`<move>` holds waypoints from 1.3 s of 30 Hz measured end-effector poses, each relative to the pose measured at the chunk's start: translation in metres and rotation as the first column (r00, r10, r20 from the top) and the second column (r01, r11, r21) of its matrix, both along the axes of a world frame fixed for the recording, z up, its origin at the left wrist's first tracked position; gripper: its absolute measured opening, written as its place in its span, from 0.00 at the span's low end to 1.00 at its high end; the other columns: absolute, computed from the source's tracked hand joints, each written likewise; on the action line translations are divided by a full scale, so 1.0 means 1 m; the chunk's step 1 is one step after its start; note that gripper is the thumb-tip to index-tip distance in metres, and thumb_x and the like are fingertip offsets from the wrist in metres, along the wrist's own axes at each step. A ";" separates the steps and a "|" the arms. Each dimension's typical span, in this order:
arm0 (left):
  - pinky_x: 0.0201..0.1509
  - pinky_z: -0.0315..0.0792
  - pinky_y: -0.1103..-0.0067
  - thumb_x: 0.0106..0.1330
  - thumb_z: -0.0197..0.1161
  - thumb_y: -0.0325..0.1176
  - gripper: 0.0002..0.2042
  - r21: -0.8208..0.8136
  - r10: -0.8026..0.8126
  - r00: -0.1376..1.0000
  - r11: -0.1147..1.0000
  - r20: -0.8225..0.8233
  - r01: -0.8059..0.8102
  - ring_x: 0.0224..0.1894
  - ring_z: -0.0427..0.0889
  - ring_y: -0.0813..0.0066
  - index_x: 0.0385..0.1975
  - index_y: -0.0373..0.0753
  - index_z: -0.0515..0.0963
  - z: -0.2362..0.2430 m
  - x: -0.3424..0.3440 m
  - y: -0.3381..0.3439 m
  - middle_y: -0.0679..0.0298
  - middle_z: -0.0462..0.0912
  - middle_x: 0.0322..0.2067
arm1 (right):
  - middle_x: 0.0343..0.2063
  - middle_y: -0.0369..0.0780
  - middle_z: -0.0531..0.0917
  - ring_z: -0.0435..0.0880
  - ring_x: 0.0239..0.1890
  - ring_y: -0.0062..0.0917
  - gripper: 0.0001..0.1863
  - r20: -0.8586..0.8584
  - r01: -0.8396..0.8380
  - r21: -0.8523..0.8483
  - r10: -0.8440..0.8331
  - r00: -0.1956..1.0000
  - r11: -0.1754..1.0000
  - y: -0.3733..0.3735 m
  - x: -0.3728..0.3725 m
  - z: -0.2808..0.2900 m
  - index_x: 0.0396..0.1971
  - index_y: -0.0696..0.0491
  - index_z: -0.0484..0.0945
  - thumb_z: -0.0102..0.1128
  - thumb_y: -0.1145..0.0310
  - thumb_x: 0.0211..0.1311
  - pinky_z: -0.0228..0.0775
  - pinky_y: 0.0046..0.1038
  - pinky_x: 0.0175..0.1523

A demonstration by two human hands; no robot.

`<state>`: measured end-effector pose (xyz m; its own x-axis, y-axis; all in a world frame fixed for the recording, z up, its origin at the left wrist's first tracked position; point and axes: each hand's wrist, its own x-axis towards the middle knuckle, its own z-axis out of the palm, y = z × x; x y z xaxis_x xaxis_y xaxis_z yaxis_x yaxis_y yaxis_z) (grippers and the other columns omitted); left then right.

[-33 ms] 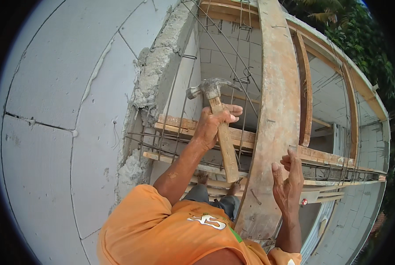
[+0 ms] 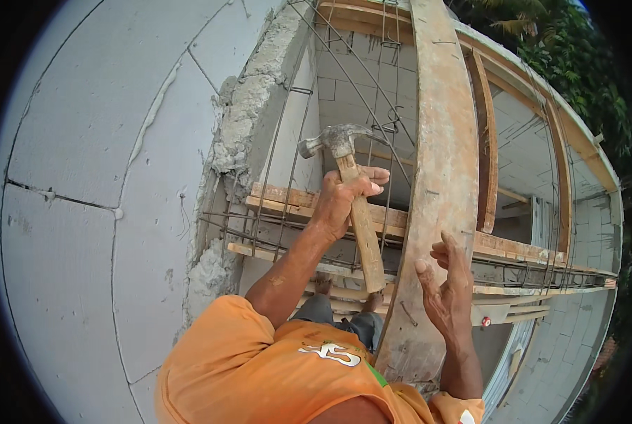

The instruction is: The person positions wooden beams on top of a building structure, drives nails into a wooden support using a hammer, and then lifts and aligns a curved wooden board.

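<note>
Hammer (image 2: 347,191) raised in the left hand (image 2: 340,198), fist closed on its wooden handle, head up by the steel bars (image 2: 287,177). Right hand (image 2: 449,290) open, empty, beside the upright plank (image 2: 439,177) — seemingly mid-swing; the next blow needs careful aim.

1 head-worn fisheye view looks steeply down from close above the person's orange shoulder, facing the block wall (image 2: 111,155) left of the fingers (image 2: 372,173) and the upright plank (image 2: 439,177) right of them.
</note>
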<state>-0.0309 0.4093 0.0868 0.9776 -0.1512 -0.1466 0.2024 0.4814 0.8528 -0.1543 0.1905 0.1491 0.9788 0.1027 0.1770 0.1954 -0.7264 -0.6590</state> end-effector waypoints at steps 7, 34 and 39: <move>0.47 0.75 0.73 0.58 0.70 0.50 0.28 0.169 0.040 0.997 0.984 0.064 -0.050 0.39 0.82 0.67 0.46 0.27 0.83 0.017 -0.009 -0.024 0.54 0.85 0.36 | 0.42 0.54 0.81 0.85 0.38 0.41 0.35 -0.163 -0.004 0.138 0.026 0.986 0.990 0.065 0.035 -0.008 0.69 0.64 0.58 0.63 0.71 0.66 0.77 0.37 0.44; 0.66 0.72 0.60 0.66 0.65 0.22 0.13 0.769 -0.096 0.806 -0.252 0.585 -0.588 0.68 0.69 0.49 0.49 0.27 0.76 -0.046 -0.167 0.217 0.48 0.74 0.64 | 0.45 0.56 0.79 0.79 0.50 0.50 0.33 0.133 0.490 -0.290 -0.472 0.872 0.822 -0.080 0.098 -0.042 0.59 0.65 0.72 0.51 0.46 0.75 0.71 0.46 0.54; 0.68 0.73 0.59 0.66 0.64 0.21 0.15 0.826 -0.042 0.838 -0.154 0.543 -0.543 0.68 0.69 0.49 0.51 0.27 0.75 -0.043 -0.162 0.221 0.46 0.70 0.67 | 0.50 0.56 0.81 0.79 0.55 0.42 0.39 -0.289 0.692 -0.328 -0.765 0.575 0.643 -0.106 -0.073 -0.049 0.61 0.64 0.73 0.50 0.39 0.74 0.70 0.40 0.58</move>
<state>-0.1932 0.6305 0.0435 0.8945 0.1268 0.4287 -0.0499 -0.9247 0.3775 -0.2268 0.0844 0.1000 0.7111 -0.6852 -0.1577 -0.6781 -0.6090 -0.4113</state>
